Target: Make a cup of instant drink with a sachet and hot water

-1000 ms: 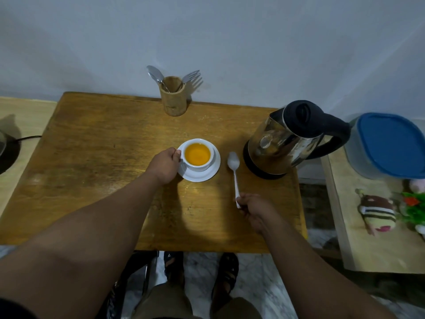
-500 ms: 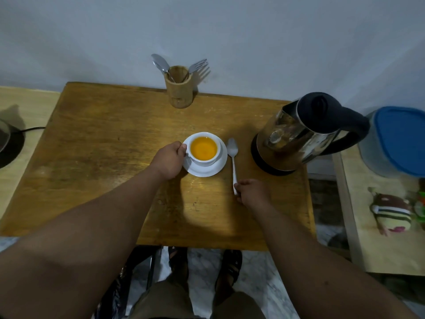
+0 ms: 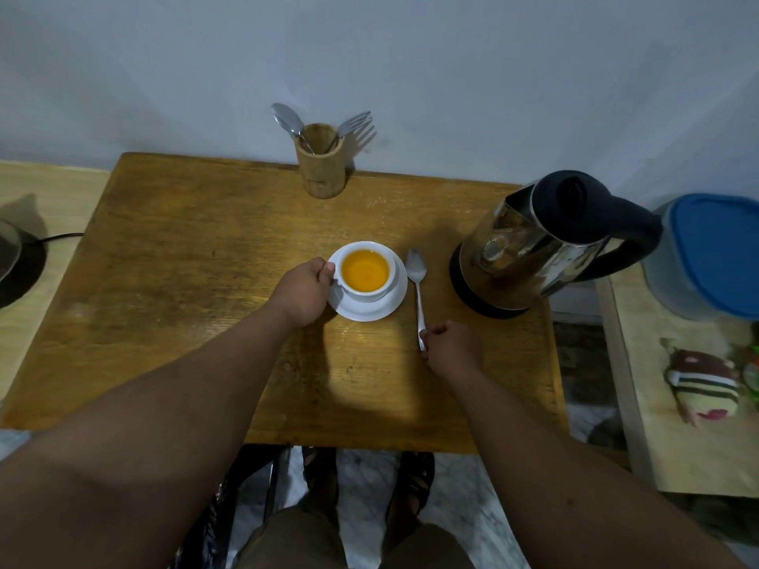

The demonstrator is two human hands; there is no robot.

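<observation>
Against a plain pale wall, a worn wooden table (image 3: 185,281) carries the makings of an instant drink. At its centre a white cup (image 3: 366,277) full of orange liquid sits on a white saucer (image 3: 371,312). The person's left hand (image 3: 304,291) is closed on the cup's left side, apparently at the handle, which the fingers hide. The right hand (image 3: 449,342) is pinched shut on the end of a spoon (image 3: 418,281), which lies flat on the wood just right of the saucer, bowl pointing toward the wall. A steel electric kettle (image 3: 534,252) with a black lid stands to the right, and a wooden holder (image 3: 321,162) with a fork and a spoon stands at the back edge. No sachet is in view.

The drink looks mixed, so the job appears close to done, with the spoon being set down or taken up beside the cup. Doing this well means keeping the full cup steady on its saucer and moving the spoon slowly, clear of the saucer's rim and the hot kettle.

No brand, label or readable writing shows on any item.
</observation>
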